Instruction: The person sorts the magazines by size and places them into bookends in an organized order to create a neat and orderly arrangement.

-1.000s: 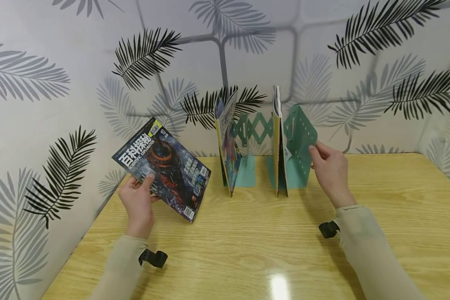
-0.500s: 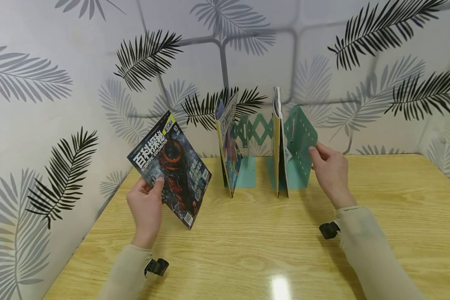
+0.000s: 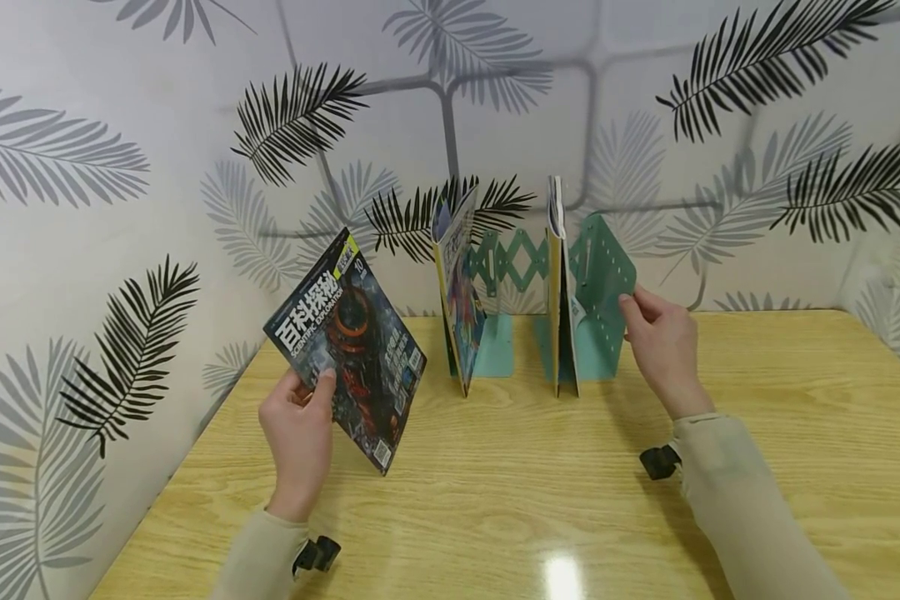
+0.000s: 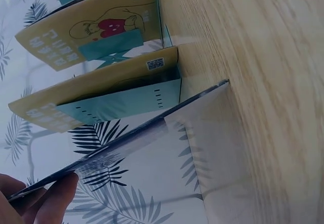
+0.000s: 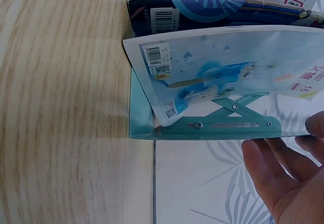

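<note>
My left hand (image 3: 300, 437) grips a dark magazine (image 3: 363, 354) by its left edge, thumb on the cover and fingers behind. The magazine is tilted, its lower corner close to the table. At the right, my right hand (image 3: 662, 346) pinches the edge of the green bookend's (image 3: 607, 287) right plate between thumb and fingers. Inside the bookend, magazines (image 3: 461, 292) stand against the left plate. Others (image 3: 556, 283) stand near the right plate, and in the right wrist view the light-blue magazine (image 5: 223, 67) leans there. A gap separates the two groups.
The bookend stands on a wooden table (image 3: 480, 500) near the leaf-patterned wall (image 3: 390, 133). Its zigzag linkage (image 3: 521, 260) spans the space between the two plates. Each sleeve carries a black wrist camera (image 3: 660, 461).
My left hand has moved right and slightly down with the dark magazine, turning it more upright and nearer the bookend. My right hand stays on the plate.
</note>
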A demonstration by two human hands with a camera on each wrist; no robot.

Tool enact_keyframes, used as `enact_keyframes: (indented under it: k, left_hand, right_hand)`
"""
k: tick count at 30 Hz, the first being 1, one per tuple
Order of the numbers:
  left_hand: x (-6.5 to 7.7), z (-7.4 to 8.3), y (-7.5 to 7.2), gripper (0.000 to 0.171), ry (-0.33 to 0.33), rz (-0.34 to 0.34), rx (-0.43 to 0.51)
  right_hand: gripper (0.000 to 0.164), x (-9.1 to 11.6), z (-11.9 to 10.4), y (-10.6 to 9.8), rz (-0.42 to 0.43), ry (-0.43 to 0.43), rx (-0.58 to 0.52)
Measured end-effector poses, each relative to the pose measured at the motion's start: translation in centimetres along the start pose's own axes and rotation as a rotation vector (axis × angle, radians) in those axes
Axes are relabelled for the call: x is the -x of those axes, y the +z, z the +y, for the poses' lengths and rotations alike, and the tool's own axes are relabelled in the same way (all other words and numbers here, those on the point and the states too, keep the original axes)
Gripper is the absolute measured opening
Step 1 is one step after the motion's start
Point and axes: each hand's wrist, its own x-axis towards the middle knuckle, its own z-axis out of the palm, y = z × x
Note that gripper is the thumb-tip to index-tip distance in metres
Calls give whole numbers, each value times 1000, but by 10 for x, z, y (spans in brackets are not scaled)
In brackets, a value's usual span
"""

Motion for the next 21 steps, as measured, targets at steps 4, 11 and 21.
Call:
enact_keyframes:
  k: [4, 11, 21]
  left_hand:
    - [6, 1, -3, 15, 6, -3, 4]
    - [18, 6, -6, 18, 41, -2, -20]
    - [35, 19, -12, 8, 16, -24, -40]
  right_hand:
    - [45, 0, 0, 0, -4, 6, -3]
    - [46, 0, -1, 1, 2, 13, 0]
    - [45, 0, -1, 1, 0, 17, -3]
